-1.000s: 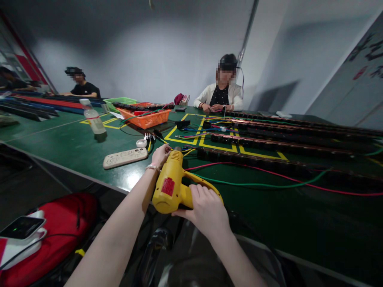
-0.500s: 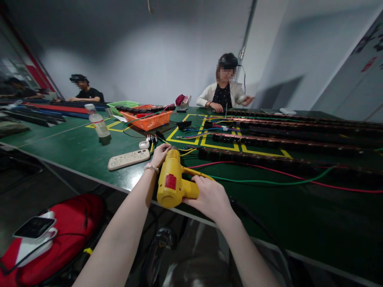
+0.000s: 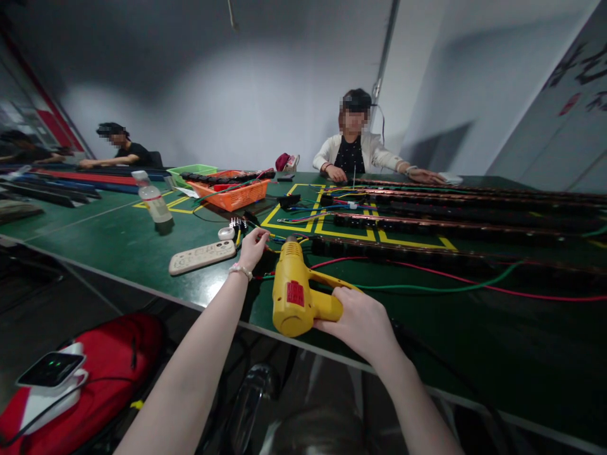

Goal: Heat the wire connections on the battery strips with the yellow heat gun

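Note:
My right hand is wrapped round the handle of a yellow heat gun, whose nozzle points away from me over the table. Just left of the nozzle, my left hand pinches the end of thin wires. Part of those wires lies hidden behind the heat gun. The wires run toward a long dark strip with copper-coloured edges. Red and green cables lie in front of that strip. A phone in a patterned case is left of my left hand.
More long strips lie across the green table. An orange basket, a green basket and a bottle stand to the left. A co-worker sits opposite; a red bag is below left.
The heat gun in my right hand has moved right, away from my left hand, which is now less covered. The co-worker opposite has stretched an arm out onto the table.

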The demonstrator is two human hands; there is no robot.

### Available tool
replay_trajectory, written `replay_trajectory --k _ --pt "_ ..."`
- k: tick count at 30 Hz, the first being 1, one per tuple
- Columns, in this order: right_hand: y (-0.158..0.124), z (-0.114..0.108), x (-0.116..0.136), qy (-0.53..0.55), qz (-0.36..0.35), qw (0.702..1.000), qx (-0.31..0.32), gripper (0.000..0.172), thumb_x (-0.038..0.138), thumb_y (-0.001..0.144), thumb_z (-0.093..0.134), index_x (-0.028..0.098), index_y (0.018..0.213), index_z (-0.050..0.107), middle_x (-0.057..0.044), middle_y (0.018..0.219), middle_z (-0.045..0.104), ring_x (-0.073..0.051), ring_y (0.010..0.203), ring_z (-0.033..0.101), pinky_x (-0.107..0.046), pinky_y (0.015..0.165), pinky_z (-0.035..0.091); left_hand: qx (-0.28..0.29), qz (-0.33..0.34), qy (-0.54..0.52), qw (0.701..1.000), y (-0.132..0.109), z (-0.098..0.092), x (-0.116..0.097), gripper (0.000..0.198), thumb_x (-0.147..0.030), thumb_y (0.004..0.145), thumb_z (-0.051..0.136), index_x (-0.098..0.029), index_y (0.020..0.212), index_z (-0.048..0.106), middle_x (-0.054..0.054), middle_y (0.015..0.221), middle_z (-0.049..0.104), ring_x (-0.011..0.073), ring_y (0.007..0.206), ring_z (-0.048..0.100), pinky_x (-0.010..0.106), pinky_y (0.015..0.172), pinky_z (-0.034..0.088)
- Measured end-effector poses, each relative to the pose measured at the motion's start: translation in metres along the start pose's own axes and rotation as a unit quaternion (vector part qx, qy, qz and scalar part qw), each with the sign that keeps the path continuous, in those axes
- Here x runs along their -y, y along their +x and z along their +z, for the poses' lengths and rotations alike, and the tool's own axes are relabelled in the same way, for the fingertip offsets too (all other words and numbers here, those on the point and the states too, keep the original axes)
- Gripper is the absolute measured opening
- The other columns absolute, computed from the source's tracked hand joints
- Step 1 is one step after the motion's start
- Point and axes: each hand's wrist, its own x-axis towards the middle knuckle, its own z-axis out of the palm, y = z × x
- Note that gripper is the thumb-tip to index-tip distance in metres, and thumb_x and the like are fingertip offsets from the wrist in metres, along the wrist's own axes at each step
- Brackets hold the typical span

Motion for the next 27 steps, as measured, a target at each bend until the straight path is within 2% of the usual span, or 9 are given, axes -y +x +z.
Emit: replay_trajectory --k 6,16,27 --pt "-0.008 0.001 -0.007 -0.014 0.002 0.999 -0.029 0.039 0.057 0.068 0.069 0.022 0.073 0.05 0.0 0.077 0.062 -0.02 0.078 0.06 -0.029 0.061 0.035 0.0 0.006 0.007 1.0 0.001 0.0 0.008 0.021 -0.035 0.082 0.053 -0.017 0.086 0.062 0.003 0.072 0.063 0.0143 0.062 0.06 0.023 0.054 0.046" --pt "-0.03 0.016 -0.005 -0.087 0.014 0.985 -0.146 0.041 0.058 0.072 0.065 0.021 0.072 0.046 0.0 0.068 0.056 -0.019 0.068 0.056 -0.03 0.063 0.033 -0.007 0.03 0.025 0.999 0.0 0.002 0.006 0.019 -0.031 0.083 0.051 -0.016 0.084 0.062 0.003 0.068 0.061 0.015 0.064 0.06 0.024 0.058 0.046" --pt "-0.035 0.019 0.018 -0.111 0.003 0.982 -0.154 0.042 0.059 0.076 0.061 0.02 0.073 0.046 -0.002 0.068 0.052 -0.02 0.067 0.053 -0.032 0.064 0.034 -0.006 0.021 0.044 0.999 0.001 0.002 0.007 0.02 -0.032 0.083 0.051 -0.016 0.086 0.063 0.004 0.068 0.064 0.0158 0.065 0.061 0.025 0.06 0.046"
